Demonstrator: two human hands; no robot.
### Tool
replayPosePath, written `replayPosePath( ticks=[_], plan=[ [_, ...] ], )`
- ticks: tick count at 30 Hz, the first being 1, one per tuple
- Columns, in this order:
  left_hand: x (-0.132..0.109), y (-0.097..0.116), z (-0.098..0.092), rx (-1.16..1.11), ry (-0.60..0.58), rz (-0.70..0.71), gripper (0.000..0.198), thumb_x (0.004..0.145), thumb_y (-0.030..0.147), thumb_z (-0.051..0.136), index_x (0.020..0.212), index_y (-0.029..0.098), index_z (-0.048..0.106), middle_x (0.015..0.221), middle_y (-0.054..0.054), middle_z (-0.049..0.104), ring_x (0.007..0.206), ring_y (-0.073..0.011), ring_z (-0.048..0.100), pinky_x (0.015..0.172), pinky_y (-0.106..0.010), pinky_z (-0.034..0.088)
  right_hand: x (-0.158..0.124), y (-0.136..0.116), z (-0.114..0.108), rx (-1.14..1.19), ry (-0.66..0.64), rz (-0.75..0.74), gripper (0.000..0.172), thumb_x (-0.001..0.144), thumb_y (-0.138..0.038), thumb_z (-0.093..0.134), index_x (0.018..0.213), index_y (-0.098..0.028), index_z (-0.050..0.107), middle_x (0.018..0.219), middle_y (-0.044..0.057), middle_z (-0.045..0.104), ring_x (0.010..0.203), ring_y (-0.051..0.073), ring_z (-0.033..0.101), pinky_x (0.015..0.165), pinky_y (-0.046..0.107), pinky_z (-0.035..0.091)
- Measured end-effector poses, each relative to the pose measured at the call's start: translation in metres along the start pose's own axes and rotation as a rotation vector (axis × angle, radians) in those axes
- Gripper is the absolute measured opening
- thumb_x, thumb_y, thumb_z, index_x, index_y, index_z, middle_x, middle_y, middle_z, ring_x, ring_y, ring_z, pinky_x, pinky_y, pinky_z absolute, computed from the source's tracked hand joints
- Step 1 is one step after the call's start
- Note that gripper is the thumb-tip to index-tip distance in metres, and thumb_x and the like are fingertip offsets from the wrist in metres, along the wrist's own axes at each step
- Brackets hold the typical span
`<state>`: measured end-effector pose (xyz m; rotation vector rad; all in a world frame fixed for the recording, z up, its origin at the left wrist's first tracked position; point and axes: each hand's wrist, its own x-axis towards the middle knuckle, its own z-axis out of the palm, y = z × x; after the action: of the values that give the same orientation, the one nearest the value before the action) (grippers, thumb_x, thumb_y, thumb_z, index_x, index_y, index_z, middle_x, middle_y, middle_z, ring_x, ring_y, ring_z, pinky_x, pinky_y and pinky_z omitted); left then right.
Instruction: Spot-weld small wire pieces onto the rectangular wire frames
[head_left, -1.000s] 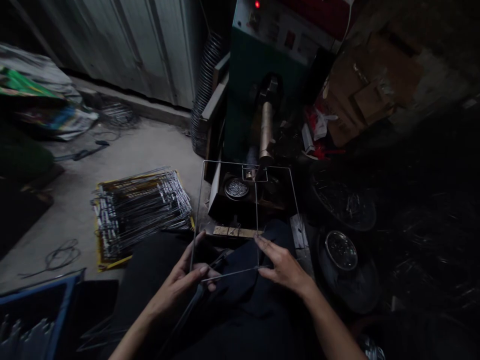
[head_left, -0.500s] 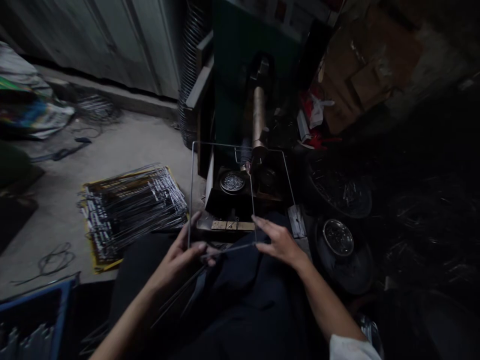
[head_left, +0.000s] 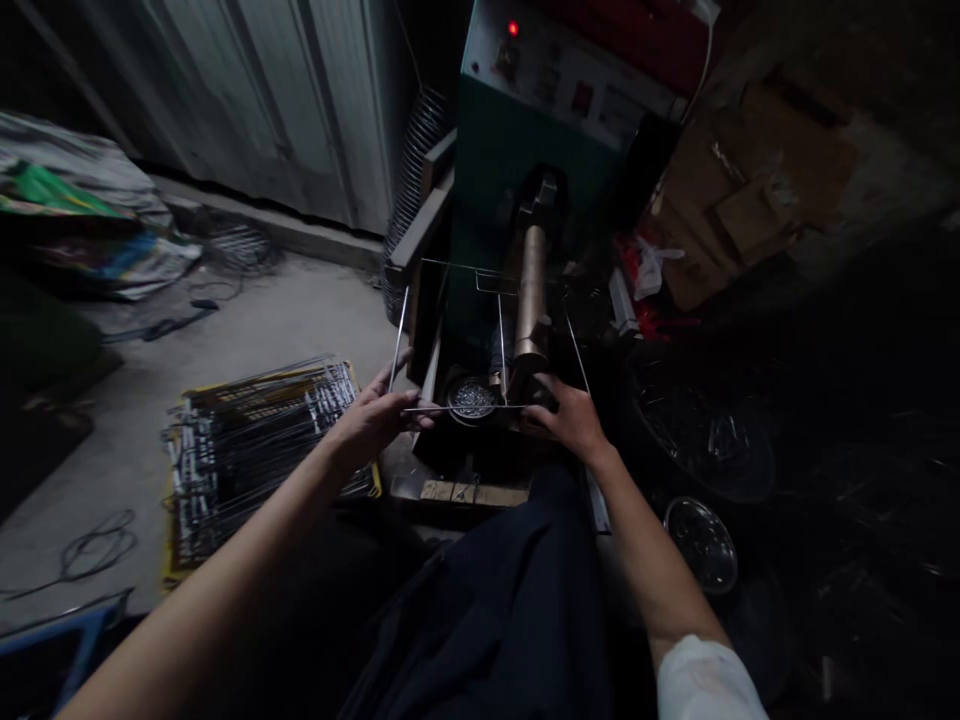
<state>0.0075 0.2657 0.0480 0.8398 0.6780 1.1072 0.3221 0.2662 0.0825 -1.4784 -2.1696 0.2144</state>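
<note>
A thin rectangular wire frame [head_left: 400, 335] spans the space between my two hands, with a smaller bent loop at its far side. My left hand [head_left: 375, 415] grips its near left corner. Around the near bar, towards its right end, my right hand [head_left: 566, 415] is closed, just below the brass-coloured cylinder [head_left: 532, 285] of the machine. The frame is held level around this cylinder's area; whether they touch I cannot tell. Under the near bar sits a round dish [head_left: 452, 410] of small metal bits.
The green machine [head_left: 495, 150] stands ahead with a lit red lamp [head_left: 513, 28]. On the floor at left, a yellow crate [head_left: 171, 578] holds a pile of wire pieces. A metal bowl [head_left: 701, 545] lies at right, and cardboard [head_left: 757, 220] leans behind.
Both hands have carried the wire frame forward, from above my lap to the machine. The right hand now sits close to the cylinder's end. The view has shifted, showing the lamp and panel.
</note>
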Motion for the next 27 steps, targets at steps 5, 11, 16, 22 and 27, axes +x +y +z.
replayPosePath(
  ticks=[5, 11, 16, 22, 27],
  plan=[
    [0.004, 0.003, -0.003, 0.007, 0.008, 0.006, 0.093, 0.082, 0.013, 0.066, 0.156, 0.023, 0.01, 0.07, -0.001, 0.073, 0.061, -0.0191, 0.072, 0.061, -0.029, 0.06, 0.006, -0.003, 0.0, 0.008, 0.022, 0.011, 0.053, 0.081, -0.034, 0.077, 0.13, -0.022, 0.058, 0.099, 0.005, 0.073, 0.086, 0.023, 0.07, 0.08, 0.031, 0.053],
    [0.009, 0.003, -0.004, 0.043, 0.003, 0.008, 0.094, 0.083, 0.014, 0.065, 0.156, 0.022, 0.007, 0.072, -0.003, 0.074, 0.062, -0.0192, 0.072, 0.063, -0.029, 0.06, 0.008, -0.003, -0.001, 0.006, 0.031, 0.033, 0.053, 0.082, -0.035, 0.075, 0.13, -0.022, 0.058, 0.1, 0.006, 0.073, 0.087, 0.024, 0.07, 0.079, 0.031, 0.052],
    [0.01, 0.007, -0.005, 0.085, 0.0, 0.001, 0.095, 0.083, 0.016, 0.067, 0.156, 0.022, 0.006, 0.074, -0.005, 0.075, 0.062, -0.0203, 0.073, 0.06, -0.028, 0.06, 0.004, -0.002, 0.002, 0.054, 0.044, 0.033, 0.054, 0.081, -0.039, 0.076, 0.13, -0.022, 0.059, 0.101, 0.006, 0.072, 0.089, 0.024, 0.069, 0.082, 0.034, 0.053],
    [0.016, 0.002, -0.011, 0.068, -0.047, 0.034, 0.097, 0.082, 0.016, 0.068, 0.156, 0.023, 0.005, 0.074, -0.004, 0.074, 0.065, -0.021, 0.073, 0.06, -0.027, 0.06, -0.007, 0.031, -0.008, 0.011, 0.386, 0.234, 0.052, 0.083, -0.053, 0.068, 0.12, -0.017, 0.065, 0.117, 0.015, 0.065, 0.11, 0.032, 0.06, 0.095, 0.045, 0.048],
    [-0.001, 0.009, -0.002, 0.105, -0.051, 0.052, 0.098, 0.082, 0.02, 0.07, 0.156, 0.021, 0.005, 0.073, -0.005, 0.075, 0.065, -0.0202, 0.073, 0.062, -0.026, 0.059, -0.014, 0.048, -0.003, 0.498, 0.215, 0.578, 0.038, 0.083, -0.044, 0.057, 0.097, -0.01, 0.066, 0.066, 0.003, 0.064, 0.058, 0.017, 0.06, 0.053, 0.026, 0.049]
  ],
)
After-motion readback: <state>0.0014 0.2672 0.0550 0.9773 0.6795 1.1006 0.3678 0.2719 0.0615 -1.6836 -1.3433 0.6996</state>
